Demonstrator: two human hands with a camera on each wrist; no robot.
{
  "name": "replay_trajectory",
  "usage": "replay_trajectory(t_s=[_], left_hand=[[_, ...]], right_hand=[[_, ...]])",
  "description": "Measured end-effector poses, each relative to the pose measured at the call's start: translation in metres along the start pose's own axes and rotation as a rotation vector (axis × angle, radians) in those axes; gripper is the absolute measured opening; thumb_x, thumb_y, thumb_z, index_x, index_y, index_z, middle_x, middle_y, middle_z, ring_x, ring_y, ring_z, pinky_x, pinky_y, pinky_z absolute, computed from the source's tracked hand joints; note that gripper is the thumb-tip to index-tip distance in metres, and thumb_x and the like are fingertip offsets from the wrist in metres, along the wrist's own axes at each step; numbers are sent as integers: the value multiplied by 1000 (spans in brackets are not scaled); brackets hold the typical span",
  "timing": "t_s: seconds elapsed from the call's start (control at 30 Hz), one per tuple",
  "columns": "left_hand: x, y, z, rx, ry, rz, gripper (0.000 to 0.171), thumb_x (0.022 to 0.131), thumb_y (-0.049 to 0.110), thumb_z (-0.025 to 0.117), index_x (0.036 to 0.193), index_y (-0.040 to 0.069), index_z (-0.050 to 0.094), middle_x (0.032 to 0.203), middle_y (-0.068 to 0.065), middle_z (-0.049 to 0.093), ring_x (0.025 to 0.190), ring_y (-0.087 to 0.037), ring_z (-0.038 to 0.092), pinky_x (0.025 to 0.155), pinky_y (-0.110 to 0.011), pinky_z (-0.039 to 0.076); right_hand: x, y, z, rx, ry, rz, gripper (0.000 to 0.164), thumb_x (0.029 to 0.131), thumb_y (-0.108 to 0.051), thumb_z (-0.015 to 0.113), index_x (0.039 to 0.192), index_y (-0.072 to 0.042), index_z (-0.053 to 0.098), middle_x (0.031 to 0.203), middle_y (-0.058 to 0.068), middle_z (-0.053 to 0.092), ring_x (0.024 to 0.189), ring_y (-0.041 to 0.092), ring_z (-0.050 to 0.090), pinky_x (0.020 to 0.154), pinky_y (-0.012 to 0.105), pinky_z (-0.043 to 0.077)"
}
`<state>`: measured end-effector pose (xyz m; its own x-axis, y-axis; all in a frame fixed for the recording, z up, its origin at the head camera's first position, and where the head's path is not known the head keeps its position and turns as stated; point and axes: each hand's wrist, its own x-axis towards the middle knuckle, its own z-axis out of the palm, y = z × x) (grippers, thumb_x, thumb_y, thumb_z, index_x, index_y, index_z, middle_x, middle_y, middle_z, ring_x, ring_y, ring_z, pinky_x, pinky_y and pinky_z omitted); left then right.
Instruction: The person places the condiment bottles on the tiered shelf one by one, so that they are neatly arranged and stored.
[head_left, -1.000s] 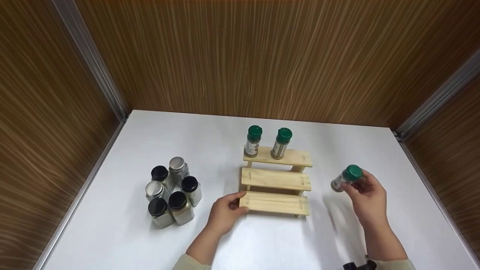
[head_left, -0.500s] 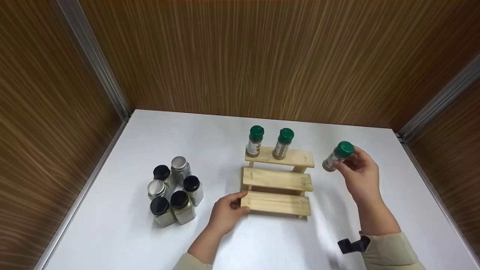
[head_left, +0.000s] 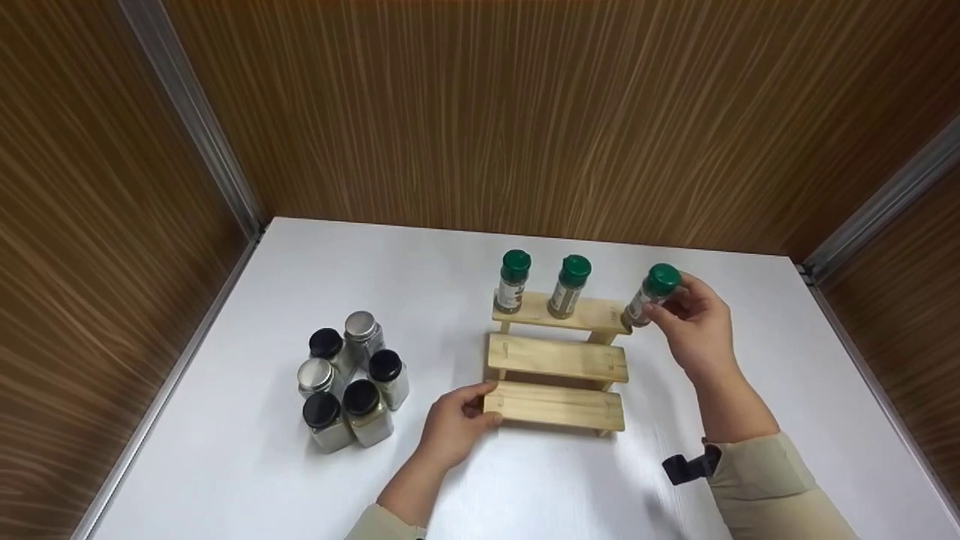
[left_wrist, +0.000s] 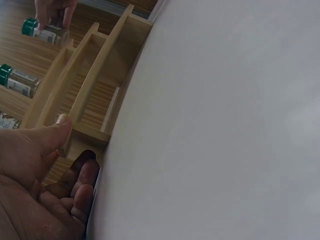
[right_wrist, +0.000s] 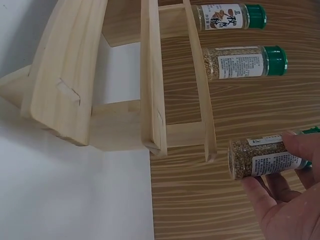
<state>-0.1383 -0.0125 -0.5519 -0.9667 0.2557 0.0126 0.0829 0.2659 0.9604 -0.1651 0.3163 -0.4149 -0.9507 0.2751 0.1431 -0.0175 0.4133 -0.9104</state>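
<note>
A three-tier wooden rack (head_left: 559, 357) stands on the white table. My left hand (head_left: 454, 429) grips the left end of its lowest shelf, thumb on the front edge, as the left wrist view also shows. My right hand (head_left: 697, 326) holds a green-capped spice jar (head_left: 650, 294), tilted, by the top shelf's right end. In the right wrist view that held jar (right_wrist: 265, 156) has its base apart from the shelf. Two matching spice jars stand on the top shelf: one at the left end (head_left: 513, 281), the other near the middle (head_left: 569, 286).
On the table's left is a cluster of several square glass jars (head_left: 369, 420), some black-capped, some silver-capped. Wood-grain panels (head_left: 480, 112) rise behind the table (head_left: 247, 480) and at both sides. A black strap piece (head_left: 688, 469) sits at the right cuff.
My right hand has carried the green-capped spice jar leftward and away from me, from beside the rack up to the top shelf's right end. My left hand keeps its grip on the rack.
</note>
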Motion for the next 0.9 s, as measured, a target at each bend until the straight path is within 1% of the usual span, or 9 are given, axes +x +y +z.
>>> replay_trajectory(t_s=[0.2,0.27,0.33,0.47,0.53,0.9], left_hand=[[1,-1,0,-6,2,-3,49,86,6,87,132,2,73,101,-7,73,89,-16,65,80,-28,55],[1,-1,0,-6,1,-8,49,86,6,87,133,2,73,101,-7,72,88,-16,64,80,-28,55],[1,-1,0,-7,1,-8,49,86,5,87,133,2,73,100,-6,72,88,-15,64,80,-28,55],[0,0,0,-16,3,-4,49,86,4,87,132,2,73,100,-6,72,89,-16,64,79,-28,55],[0,0,0,-18,4,0,49,86,4,87,132,2,73,101,-7,72,89,-16,64,79,-28,55],[0,1,-1,-2,-1,-9,49,86,7,87,133,3,73,102,-7,73,90,-16,64,81,-29,55]], right_hand=[[5,-2,6,-34,-27,3,53,102,-6,71,152,-6,52,141,15,64,124,21,59,111,35,49],[6,-3,9,-35,-30,-6,53,102,-6,71,151,-5,53,140,15,64,124,22,60,112,38,48],[7,-4,11,-36,-31,-17,52,102,-6,71,150,-5,54,139,16,64,123,22,61,111,36,49],[9,-4,15,-52,-26,-39,51,101,-5,71,149,-4,54,137,17,65,120,22,61,104,26,50],[9,-3,17,-57,-25,-46,51,101,-5,71,149,-3,55,136,17,65,120,22,61,102,23,50],[11,0,23,-59,-49,-22,51,103,-7,70,150,-4,53,138,16,65,122,23,60,105,25,49]])
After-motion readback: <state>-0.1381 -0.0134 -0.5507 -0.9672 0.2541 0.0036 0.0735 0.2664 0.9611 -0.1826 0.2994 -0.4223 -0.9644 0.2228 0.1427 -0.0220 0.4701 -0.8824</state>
